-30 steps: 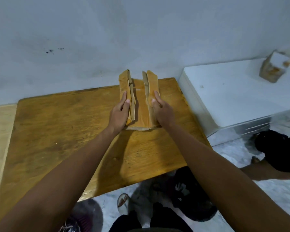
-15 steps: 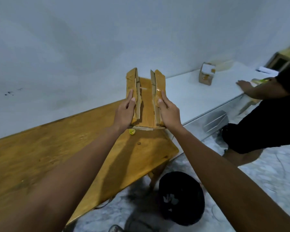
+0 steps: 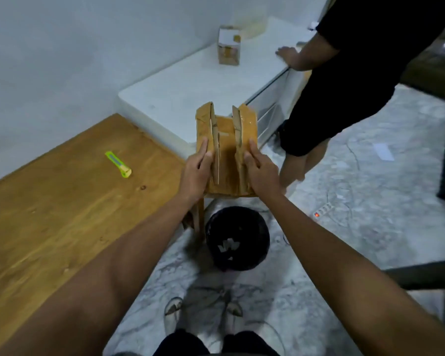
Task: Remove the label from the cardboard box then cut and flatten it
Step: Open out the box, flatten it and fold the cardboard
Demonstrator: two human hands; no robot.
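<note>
Flattened box lifted off the tabletop and carried out over the bin

The cardboard box [image 3: 226, 152], cut open and folded flat a second ago on the tabletop [image 3: 62, 201], now hangs past its right corner above the black bin [image 3: 238, 237]. The left hand [image 3: 194, 176] and right hand [image 3: 261, 173] press straight, close-set fingers [image 3: 203, 152] on its side flaps, so flattening looks done. Ahead and to the right a second person [image 3: 344, 86] stands close; the cutter [image 3: 118, 164] lies well apart.

Head cam, looks fwd & down, close on hands
</note>
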